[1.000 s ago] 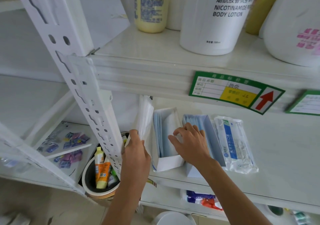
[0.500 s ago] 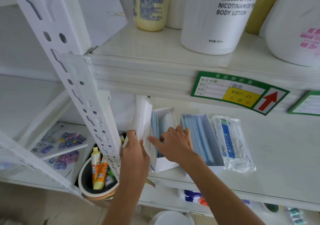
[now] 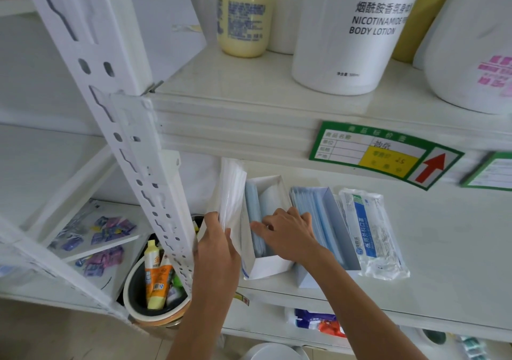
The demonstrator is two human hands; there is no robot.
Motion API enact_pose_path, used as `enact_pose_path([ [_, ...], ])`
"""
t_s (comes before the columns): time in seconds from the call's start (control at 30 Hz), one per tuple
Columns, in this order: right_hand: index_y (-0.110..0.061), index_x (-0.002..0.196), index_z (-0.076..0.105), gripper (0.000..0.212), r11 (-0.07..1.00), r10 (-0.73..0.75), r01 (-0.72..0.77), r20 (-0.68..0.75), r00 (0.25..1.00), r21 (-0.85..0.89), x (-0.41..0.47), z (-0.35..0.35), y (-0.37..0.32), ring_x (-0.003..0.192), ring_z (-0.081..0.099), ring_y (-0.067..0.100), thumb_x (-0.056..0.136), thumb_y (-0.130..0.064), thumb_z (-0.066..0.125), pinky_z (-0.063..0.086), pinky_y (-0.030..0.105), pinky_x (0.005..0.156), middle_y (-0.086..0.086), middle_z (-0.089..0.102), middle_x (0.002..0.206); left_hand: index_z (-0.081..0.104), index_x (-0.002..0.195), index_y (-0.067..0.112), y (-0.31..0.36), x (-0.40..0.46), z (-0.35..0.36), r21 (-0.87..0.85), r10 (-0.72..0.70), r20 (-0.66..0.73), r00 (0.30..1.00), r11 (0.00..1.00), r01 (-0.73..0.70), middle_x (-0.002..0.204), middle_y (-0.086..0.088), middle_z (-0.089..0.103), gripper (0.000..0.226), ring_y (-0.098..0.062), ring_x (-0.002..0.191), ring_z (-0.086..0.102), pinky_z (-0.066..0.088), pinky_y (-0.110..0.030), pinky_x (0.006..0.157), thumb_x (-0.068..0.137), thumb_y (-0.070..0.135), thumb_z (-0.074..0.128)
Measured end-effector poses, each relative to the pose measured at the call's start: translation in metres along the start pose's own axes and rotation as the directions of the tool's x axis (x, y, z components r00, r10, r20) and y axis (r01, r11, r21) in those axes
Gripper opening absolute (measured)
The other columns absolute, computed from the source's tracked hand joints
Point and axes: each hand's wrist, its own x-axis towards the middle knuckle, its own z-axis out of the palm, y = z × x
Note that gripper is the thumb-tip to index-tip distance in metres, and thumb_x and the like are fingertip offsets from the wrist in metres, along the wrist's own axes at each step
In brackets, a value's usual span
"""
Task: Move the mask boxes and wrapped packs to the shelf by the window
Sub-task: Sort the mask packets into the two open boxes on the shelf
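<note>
On the middle white metal shelf (image 3: 415, 249) I count two open white cardboard boxes with light blue masks inside, one clear wrapped pack with a blue label, and one white pack of masks held upright. The left open box (image 3: 263, 260) and the right open box (image 3: 327, 235) stand side by side, touching. The clear wrapped pack (image 3: 372, 232) lies flat just beside the right box. The left hand (image 3: 219, 246) grips the upright white pack (image 3: 231, 193) at its lower edge, thumb on one face and fingers curled behind it, at the left end of the shelf. The right hand (image 3: 288, 232) rests over the left box, fingers bent and reaching into the blue masks; whether they pinch one I cannot tell.

On the upper shelf stand one yellow lotion bottle (image 3: 243, 13) and one large white body lotion bottle (image 3: 357, 27). One green price label (image 3: 382, 154) is on the shelf edge. The perforated white post (image 3: 124, 138) stands just left of the left hand, and below it is a round tub with tubes (image 3: 155, 290).
</note>
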Motion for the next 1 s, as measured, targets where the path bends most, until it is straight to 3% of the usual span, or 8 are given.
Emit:
enact_pose_path([
  [0.17,-0.028,0.074,0.055,0.046,1.0,0.014,-0.013,-0.043,0.999,0.011,0.003,0.005,0.004,0.096,0.044,0.02,0.097,-0.06,0.032,0.027,0.045,0.092,-0.004,0.057,0.091,0.038,0.12,0.018,0.002,-0.001,-0.002,-0.018,0.011,-0.018,1.0,1.0,-0.011,0.109,-0.016,0.068,0.021,-0.035,0.097,0.072,0.064,-0.051,0.078,0.104,0.016,0.051],
  [0.33,-0.023,0.063,0.051,0.039,0.996,0.087,-0.089,-0.192,0.978,0.0,0.004,0.006,-0.008,0.082,0.047,0.019,0.087,-0.05,0.035,0.025,0.042,0.084,-0.006,0.053,0.07,0.04,0.118,0.016,0.007,-0.001,-0.005,-0.03,0.013,-0.024,1.0,0.999,-0.014,0.107,-0.018,0.067,0.019,-0.037,0.097,0.07,0.063,-0.051,0.078,0.104,0.013,0.052],
  [0.4,-0.023,0.06,0.049,0.039,0.993,0.108,-0.114,-0.258,0.96,-0.007,0.003,0.005,-0.01,0.073,0.047,0.017,0.087,-0.047,0.036,0.023,0.041,0.081,-0.005,0.054,0.064,0.042,0.116,0.013,0.009,0.001,-0.008,-0.042,0.034,-0.037,0.999,0.999,-0.035,0.101,-0.018,0.067,0.017,-0.035,0.09,0.069,0.061,-0.04,0.07,0.103,0.011,0.053],
  [0.5,-0.022,0.058,0.045,0.038,0.992,0.13,-0.125,-0.273,0.953,0.034,0.003,0.0,-0.008,0.062,0.045,0.013,0.088,-0.042,0.038,0.027,0.041,0.083,-0.005,0.051,0.058,0.043,0.115,0.015,0.016,0.007,-0.016,-0.051,0.063,-0.045,0.997,0.997,-0.065,0.082,-0.006,0.063,0.017,-0.018,0.069,0.061,0.041,-0.02,0.056,0.103,0.012,0.053],
  [0.6,-0.02,0.057,0.04,0.037,0.986,0.152,-0.128,-0.258,0.954,0.109,0.004,-0.01,-0.003,0.055,0.042,0.013,0.09,-0.039,0.041,0.032,0.042,0.087,-0.004,0.044,0.056,0.037,0.111,0.022,0.026,0.016,-0.025,-0.059,0.043,0.065,0.997,0.997,-0.039,0.067,-0.003,0.057,0.016,-0.013,0.06,0.058,0.036,-0.025,0.052,0.104,0.016,0.051],
  [0.7,-0.019,0.058,0.042,0.038,0.975,0.19,-0.15,-0.263,0.946,0.162,0.004,-0.021,0.006,0.058,0.044,0.011,0.09,-0.04,0.045,0.033,0.043,0.087,-0.004,0.049,0.06,0.036,0.113,0.022,0.032,0.029,-0.031,0.016,-0.004,0.179,0.984,1.0,0.001,0.078,-0.003,0.058,0.016,-0.009,0.069,0.055,0.029,-0.018,0.054,0.104,0.019,0.048],
  [0.87,-0.018,0.054,0.041,0.041,0.941,0.245,-0.172,-0.237,0.94,0.293,0.0,-0.031,0.025,0.059,0.047,0.014,0.088,-0.037,0.051,0.037,0.04,0.085,-0.004,0.049,0.058,0.031,0.134,0.019,0.046,0.04,-0.037,0.089,-0.115,0.416,0.902,0.992,0.086,0.116,-0.013,0.058,0.037,-0.034,0.096,0.068,0.065,-0.044,0.066,0.101,0.01,0.046],
  [1.0,-0.019,0.048,0.037,0.044,0.888,0.297,-0.179,-0.23,0.927,0.424,-0.003,-0.039,0.037,0.048,0.04,0.016,0.084,-0.033,0.056,0.036,0.03,0.061,-0.007,0.039,0.045,0.033,0.133,0.01,0.061,0.045,-0.033,0.227,-0.141,0.51,0.849,0.974,0.026,0.111,-0.016,0.055,0.035,-0.038,0.085,0.074,0.063,-0.035,0.056,0.099,0.006,0.044],
])
